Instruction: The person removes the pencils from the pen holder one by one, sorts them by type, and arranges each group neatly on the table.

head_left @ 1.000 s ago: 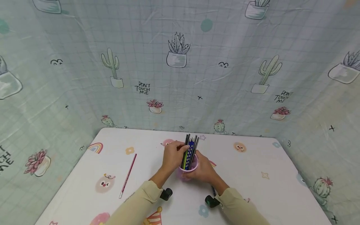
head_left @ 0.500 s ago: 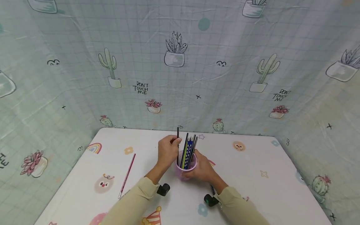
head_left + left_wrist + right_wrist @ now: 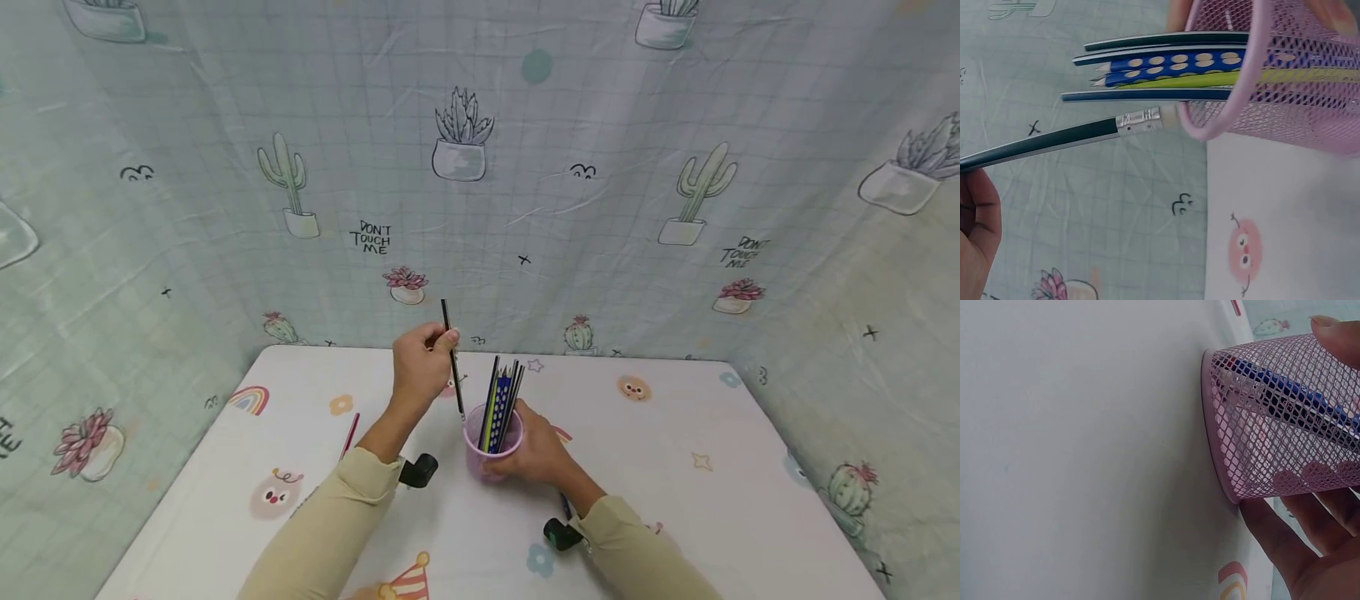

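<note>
My left hand [image 3: 422,367] pinches a black pencil [image 3: 457,383], raised above the table at the cup's left side. The pencil's white eraser [image 3: 1170,116] and silver ferrule point down, right at the cup's rim in the left wrist view. My right hand [image 3: 538,450] grips the pink mesh pencil cup [image 3: 477,463] from its right side, thumb and fingers around the wall. Inside the cup stand blue pencils with pale dots [image 3: 1172,60], a lime-green pencil [image 3: 1200,80] and several dark pencils [image 3: 1147,95], leaning together.
On the white table [image 3: 660,483] a red pencil [image 3: 350,434] lies to the left, its near part hidden behind my left sleeve [image 3: 322,521]. A dark slender thing [image 3: 566,505] lies beside my right wrist. A patterned cloth [image 3: 480,225] hangs behind the table.
My left hand has drawn the black pencil up out of the cup and moved it leftward and away. My right hand keeps its grip on the cup.
</note>
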Motion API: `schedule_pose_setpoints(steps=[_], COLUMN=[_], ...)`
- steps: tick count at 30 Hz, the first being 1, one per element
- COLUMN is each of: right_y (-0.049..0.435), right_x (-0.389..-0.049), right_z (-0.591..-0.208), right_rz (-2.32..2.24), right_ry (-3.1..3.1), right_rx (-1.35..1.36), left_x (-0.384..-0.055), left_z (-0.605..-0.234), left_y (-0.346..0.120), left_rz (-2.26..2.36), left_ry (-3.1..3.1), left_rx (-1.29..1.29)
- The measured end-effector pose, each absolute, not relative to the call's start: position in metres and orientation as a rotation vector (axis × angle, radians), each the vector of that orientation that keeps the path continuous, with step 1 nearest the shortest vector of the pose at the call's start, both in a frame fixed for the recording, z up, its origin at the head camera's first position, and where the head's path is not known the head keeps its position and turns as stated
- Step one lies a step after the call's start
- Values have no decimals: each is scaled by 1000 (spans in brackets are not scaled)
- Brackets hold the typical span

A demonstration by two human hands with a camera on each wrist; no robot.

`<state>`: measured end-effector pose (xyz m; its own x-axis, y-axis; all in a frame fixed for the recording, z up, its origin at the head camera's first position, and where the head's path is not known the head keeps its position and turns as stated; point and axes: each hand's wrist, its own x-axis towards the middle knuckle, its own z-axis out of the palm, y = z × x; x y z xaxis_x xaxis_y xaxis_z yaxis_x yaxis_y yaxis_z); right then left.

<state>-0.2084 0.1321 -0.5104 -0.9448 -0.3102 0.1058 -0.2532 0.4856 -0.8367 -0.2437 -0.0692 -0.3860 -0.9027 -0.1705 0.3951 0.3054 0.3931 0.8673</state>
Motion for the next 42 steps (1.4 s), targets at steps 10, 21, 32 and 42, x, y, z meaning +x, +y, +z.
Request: schedule_pose_setpoints(steps=[10,21,32,42], right_y=[132,135,130,133], right_x=[-209,-211,-212,-213], right_z=[-511,-510,-511,-512], right_rz=[-1460,-1488,-1489,-1491], right_ry=[2674,2649,2626,2640], right_rx=[-501,-544,-525,-523], left_x=[-244,-247,-248,-250], left_z=[-382,-394,-401,-411], left_y=[-105,-151,-184,-203], left_rz=[-1536,-1657,-1793,-1725], left_ry=[-2390,-2569,-2739,-2823], left_rx=[-86,-20,-3,74])
